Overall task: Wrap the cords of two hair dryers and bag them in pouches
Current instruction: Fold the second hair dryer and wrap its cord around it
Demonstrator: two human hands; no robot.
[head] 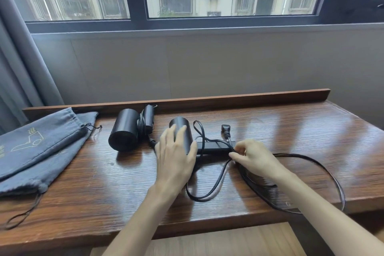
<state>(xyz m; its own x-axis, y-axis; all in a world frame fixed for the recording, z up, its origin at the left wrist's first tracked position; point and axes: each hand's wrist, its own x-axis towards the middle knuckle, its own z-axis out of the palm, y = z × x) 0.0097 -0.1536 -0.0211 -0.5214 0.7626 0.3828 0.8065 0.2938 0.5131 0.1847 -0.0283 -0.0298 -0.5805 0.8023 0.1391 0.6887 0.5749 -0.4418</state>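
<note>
Two black hair dryers lie on the wooden table. The left dryer has its cord bundled against its folded handle. My left hand rests flat on the barrel of the second dryer, whose handle points right. My right hand pinches that dryer's black cord beside the handle's end. The cord runs in loose loops over the table and past its front edge at the right. Its plug lies behind the handle. Two grey drawstring pouches lie stacked at the left.
A raised wooden lip runs along the table's back edge under a grey wall and window. A grey curtain hangs at the left. Pouch drawstrings trail toward the front edge.
</note>
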